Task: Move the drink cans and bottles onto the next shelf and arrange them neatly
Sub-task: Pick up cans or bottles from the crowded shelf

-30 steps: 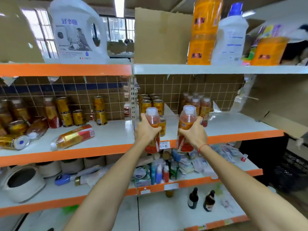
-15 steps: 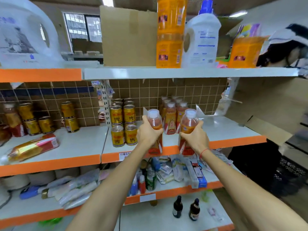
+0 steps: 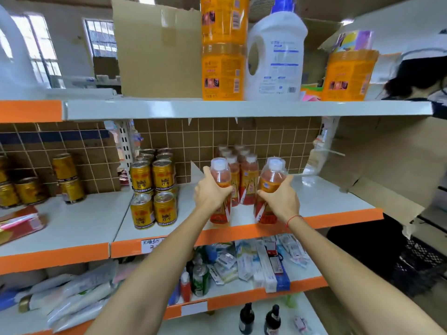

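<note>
Each hand is clamped on a bottle — left hand point(image 3: 210, 191) on the left bottle point(image 3: 220, 187), right hand point(image 3: 281, 198) on the right bottle point(image 3: 270, 187) — just above the shelf point(image 3: 338, 201) front. Placing step: next, set both down ahead of the hands, in line with the row point(image 3: 244, 175) behind.

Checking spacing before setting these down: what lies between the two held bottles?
In the head view, shelved bottles stand behind the gap between left bottle and right bottle.

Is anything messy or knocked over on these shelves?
Yes. On the left shelf, a red and gold packet lies flat while the cans stand upright. The lower shelf holds a jumbled heap of packets.
</note>
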A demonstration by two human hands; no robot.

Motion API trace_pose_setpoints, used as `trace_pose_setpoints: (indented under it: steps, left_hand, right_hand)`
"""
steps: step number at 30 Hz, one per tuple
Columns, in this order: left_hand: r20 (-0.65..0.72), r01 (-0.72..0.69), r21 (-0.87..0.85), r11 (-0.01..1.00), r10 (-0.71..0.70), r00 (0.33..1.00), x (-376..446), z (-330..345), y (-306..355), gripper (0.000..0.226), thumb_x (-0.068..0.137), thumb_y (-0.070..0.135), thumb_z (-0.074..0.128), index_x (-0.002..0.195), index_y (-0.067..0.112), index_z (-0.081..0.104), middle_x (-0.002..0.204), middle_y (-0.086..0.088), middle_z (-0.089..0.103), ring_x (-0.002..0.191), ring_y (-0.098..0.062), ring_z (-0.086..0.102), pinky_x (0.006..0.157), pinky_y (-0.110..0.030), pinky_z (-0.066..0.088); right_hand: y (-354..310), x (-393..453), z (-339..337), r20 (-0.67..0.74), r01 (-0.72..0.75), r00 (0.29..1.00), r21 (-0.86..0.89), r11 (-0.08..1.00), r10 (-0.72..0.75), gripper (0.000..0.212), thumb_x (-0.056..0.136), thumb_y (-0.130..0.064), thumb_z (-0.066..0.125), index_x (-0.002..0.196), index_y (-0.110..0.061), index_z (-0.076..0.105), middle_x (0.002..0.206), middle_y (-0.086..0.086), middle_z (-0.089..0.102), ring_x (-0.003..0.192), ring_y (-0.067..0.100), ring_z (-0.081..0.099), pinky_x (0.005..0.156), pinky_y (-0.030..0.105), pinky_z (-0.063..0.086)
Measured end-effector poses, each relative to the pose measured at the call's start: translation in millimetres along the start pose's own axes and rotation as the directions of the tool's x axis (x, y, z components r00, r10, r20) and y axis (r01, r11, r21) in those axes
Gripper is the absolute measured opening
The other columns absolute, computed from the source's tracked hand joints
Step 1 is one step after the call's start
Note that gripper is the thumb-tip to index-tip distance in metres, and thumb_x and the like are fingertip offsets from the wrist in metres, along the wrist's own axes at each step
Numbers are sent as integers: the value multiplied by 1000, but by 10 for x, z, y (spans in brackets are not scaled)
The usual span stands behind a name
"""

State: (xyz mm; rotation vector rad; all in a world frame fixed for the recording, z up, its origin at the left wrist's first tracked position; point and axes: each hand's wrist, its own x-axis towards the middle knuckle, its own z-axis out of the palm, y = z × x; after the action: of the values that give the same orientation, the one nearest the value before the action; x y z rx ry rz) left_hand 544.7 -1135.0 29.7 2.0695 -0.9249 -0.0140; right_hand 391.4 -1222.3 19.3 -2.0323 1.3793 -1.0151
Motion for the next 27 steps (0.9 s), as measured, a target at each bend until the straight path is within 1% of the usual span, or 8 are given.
trace_pose_setpoints:
  steps: [4, 6, 11, 13, 16, 19, 22, 27]
  left_hand:
    - [-32, 46, 1, 999, -46, 998, 80, 237, 19, 75, 76, 43, 73, 130, 15, 29, 111, -10, 64, 105, -32, 58, 80, -38, 48]
    - [-45, 83, -16, 996, -83, 996, 117, 376, 10, 74, 75, 43, 74, 129, 16, 31, 111, -10, 63, 104, -32, 59, 79, -38, 48]
    - [-95, 146, 5, 989, -145, 985, 157, 661, -15, 85, 74, 44, 75, 138, 15, 28, 116, -12, 63, 106, -33, 60, 83, -39, 50]
    - [-109, 156, 0, 988, -155, 982, 179, 721, -35, 83, 75, 44, 75, 138, 16, 29, 118, -11, 62, 108, -32, 59, 85, -40, 49]
    - [-119, 156, 17, 988, -153, 981, 235, 777, 7, 78, 76, 43, 74, 134, 15, 31, 115, -12, 63, 106, -33, 60, 83, -39, 49]
    - [-128, 122, 45, 991, -116, 985, 252, 840, 31, 71, 75, 43, 74, 127, 15, 34, 109, -10, 65, 102, -33, 61, 81, -38, 49]
    - [-139, 115, 45, 992, -108, 984, 283, 894, 23, 65, 75, 46, 73, 119, 17, 36, 106, -8, 66, 99, -31, 62, 77, -37, 49]
    - [-150, 113, 131, 985, -93, 984, 315, 940, 50, 66, 77, 51, 71, 120, 16, 36, 105, -9, 65, 98, -31, 62, 70, -35, 44]
  right_hand:
    - [89, 238, 69, 60, 48, 997, -21, 999, -46, 80, 76, -40, 73, 130, -8, 24, 107, 14, 63, 96, 35, 62, 79, 47, 52]
    - [152, 335, 120, 107, 69, 992, -31, 997, -65, 82, 77, -40, 72, 132, -7, 21, 105, 13, 64, 94, 34, 63, 77, 44, 52]
    - [296, 596, 255, 188, 117, 976, -14, 993, -112, 69, 76, -41, 72, 123, -12, 31, 109, 10, 64, 96, 31, 63, 76, 40, 51]
    - [348, 648, 312, 213, 135, 968, -2, 991, -131, 66, 76, -41, 72, 121, -12, 32, 112, 9, 62, 99, 31, 62, 77, 38, 49]
    - [409, 726, 395, 216, 141, 966, 22, 990, -143, 68, 76, -40, 73, 123, -11, 32, 114, 10, 62, 100, 32, 61, 76, 37, 48]
    - [461, 780, 489, 212, 126, 968, 51, 991, -134, 72, 74, -39, 74, 125, -12, 31, 112, 12, 63, 98, 32, 63, 73, 35, 48]
    - [506, 786, 562, 203, 119, 970, 69, 990, -131, 74, 74, -40, 74, 128, -13, 30, 112, 12, 63, 99, 32, 63, 76, 37, 50]
    - [528, 826, 601, 211, 139, 966, 74, 988, -151, 71, 76, -42, 73, 125, -13, 31, 116, 11, 61, 101, 31, 62, 76, 36, 49]
